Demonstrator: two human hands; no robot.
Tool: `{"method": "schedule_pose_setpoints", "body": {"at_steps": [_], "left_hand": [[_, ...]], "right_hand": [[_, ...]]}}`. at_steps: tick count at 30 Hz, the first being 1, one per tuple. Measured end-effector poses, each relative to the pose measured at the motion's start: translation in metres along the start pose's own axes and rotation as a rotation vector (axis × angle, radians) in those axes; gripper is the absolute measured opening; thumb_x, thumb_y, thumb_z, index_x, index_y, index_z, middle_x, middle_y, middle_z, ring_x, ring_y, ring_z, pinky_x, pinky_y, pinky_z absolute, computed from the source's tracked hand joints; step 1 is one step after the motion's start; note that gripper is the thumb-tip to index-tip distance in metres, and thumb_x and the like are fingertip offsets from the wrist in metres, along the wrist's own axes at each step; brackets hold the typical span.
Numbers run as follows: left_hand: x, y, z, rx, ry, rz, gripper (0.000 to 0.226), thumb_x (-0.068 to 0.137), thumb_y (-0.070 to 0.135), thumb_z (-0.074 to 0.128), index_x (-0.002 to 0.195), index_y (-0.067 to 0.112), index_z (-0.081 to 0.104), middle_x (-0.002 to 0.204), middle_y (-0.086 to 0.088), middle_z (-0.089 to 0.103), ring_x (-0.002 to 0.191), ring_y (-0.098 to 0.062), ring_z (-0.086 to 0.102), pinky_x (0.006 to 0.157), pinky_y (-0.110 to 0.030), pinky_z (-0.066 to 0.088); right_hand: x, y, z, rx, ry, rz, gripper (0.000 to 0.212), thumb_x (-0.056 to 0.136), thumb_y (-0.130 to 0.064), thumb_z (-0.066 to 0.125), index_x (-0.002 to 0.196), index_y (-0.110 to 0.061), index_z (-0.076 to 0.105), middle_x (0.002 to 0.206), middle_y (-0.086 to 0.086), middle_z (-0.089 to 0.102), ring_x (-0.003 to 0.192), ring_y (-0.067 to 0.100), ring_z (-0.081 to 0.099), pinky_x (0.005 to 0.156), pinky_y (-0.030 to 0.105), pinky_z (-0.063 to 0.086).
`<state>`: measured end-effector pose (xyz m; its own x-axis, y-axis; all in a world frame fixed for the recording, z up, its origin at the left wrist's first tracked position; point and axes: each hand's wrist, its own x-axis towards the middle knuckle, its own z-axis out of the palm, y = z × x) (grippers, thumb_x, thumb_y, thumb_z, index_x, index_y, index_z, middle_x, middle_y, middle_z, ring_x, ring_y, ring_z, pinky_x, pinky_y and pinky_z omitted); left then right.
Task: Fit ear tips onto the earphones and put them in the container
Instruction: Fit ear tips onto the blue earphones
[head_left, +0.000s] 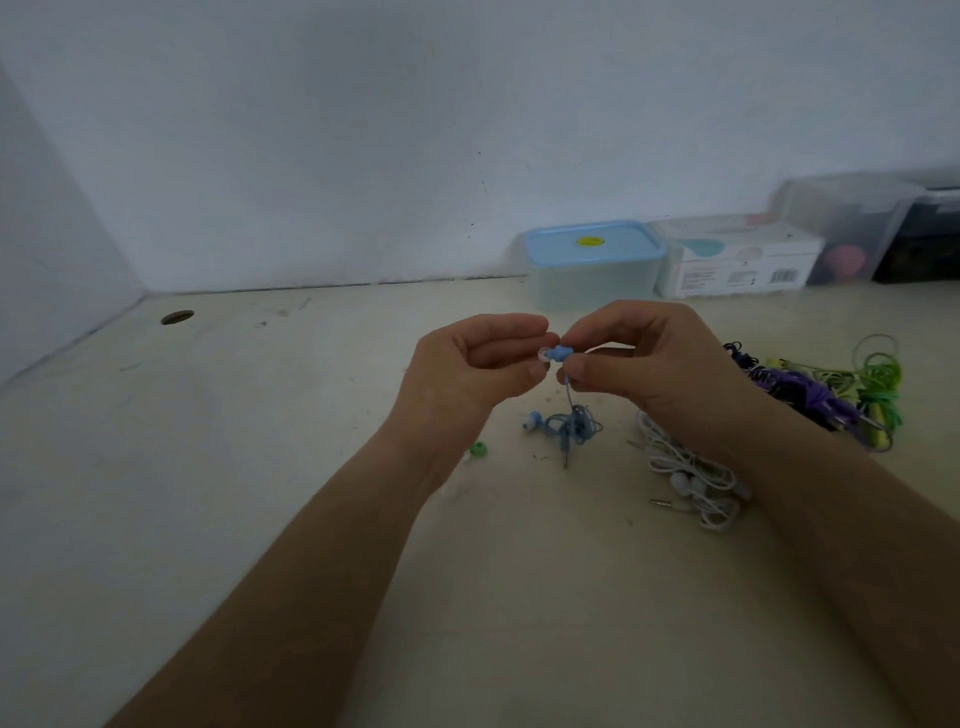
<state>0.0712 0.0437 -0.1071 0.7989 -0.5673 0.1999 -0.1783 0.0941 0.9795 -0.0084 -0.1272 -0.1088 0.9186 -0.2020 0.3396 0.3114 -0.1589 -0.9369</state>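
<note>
Right hand (639, 358) pinches blue earbud (562, 354), nozzle pointing left; left hand (483, 364) pinches white ear tip (543, 355) touching nozzle, axes aligned.

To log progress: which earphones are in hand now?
The blue earphones: one bud pinched between left hand and right hand; white earphones and purple-green bundle lie on the table.

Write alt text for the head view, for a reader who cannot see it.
The left hand pinches a whitish ear tip against a blue earbud held by the right hand, above a pale table. White earphones and a green and purple tangle lie to the right; a closed blue-lidded container stands by the wall.
</note>
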Motion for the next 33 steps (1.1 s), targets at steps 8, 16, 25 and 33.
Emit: {"method": "schedule_pose_setpoints", "body": {"at_steps": [8, 16, 25, 33], "left_hand": [[-0.0005, 0.0004, 0.0004, 0.046, 0.047, -0.003, 0.028, 0.082, 0.003, 0.075, 0.105, 0.018, 0.071, 0.098, 0.0, 0.077, 0.093, -0.013, 0.073, 0.083, -0.025, 0.058], [-0.0016, 0.0021, 0.0002, 0.106, 0.05, 0.014, 0.028, 0.08, 0.005, 0.077, 0.102, 0.02, 0.071, 0.095, 0.003, 0.077, 0.092, -0.012, 0.073, 0.083, -0.027, 0.059], [-0.0022, 0.0051, -0.0005, -0.045, 0.015, -0.034, 0.025, 0.08, 0.002, 0.075, 0.101, 0.014, 0.07, 0.096, -0.006, 0.077, 0.089, -0.02, 0.074, 0.08, -0.027, 0.058], [-0.0028, 0.0036, 0.0011, -0.092, -0.017, -0.066, 0.04, 0.06, 0.022, 0.075, 0.098, 0.014, 0.069, 0.092, -0.004, 0.077, 0.088, -0.02, 0.075, 0.077, -0.025, 0.059]], "right_hand": [[0.0005, -0.0002, -0.0006, -0.037, -0.002, 0.001, 0.013, 0.082, 0.004, 0.073, 0.093, -0.002, 0.072, 0.09, 0.015, 0.074, 0.085, 0.032, 0.074, 0.078, 0.032, 0.06], [0.001, 0.0014, -0.0003, -0.01, 0.012, 0.03, 0.015, 0.082, 0.004, 0.072, 0.096, 0.002, 0.07, 0.09, 0.013, 0.075, 0.083, 0.029, 0.074, 0.076, 0.029, 0.059], [0.0022, 0.0029, -0.0025, 0.05, -0.003, 0.029, 0.013, 0.08, 0.005, 0.072, 0.09, -0.004, 0.072, 0.085, 0.015, 0.075, 0.078, 0.025, 0.072, 0.074, 0.028, 0.058], [0.0018, 0.0029, -0.0035, 0.026, -0.038, 0.031, 0.012, 0.081, 0.004, 0.071, 0.091, -0.004, 0.073, 0.086, 0.017, 0.074, 0.079, 0.024, 0.072, 0.077, 0.03, 0.059]]}}
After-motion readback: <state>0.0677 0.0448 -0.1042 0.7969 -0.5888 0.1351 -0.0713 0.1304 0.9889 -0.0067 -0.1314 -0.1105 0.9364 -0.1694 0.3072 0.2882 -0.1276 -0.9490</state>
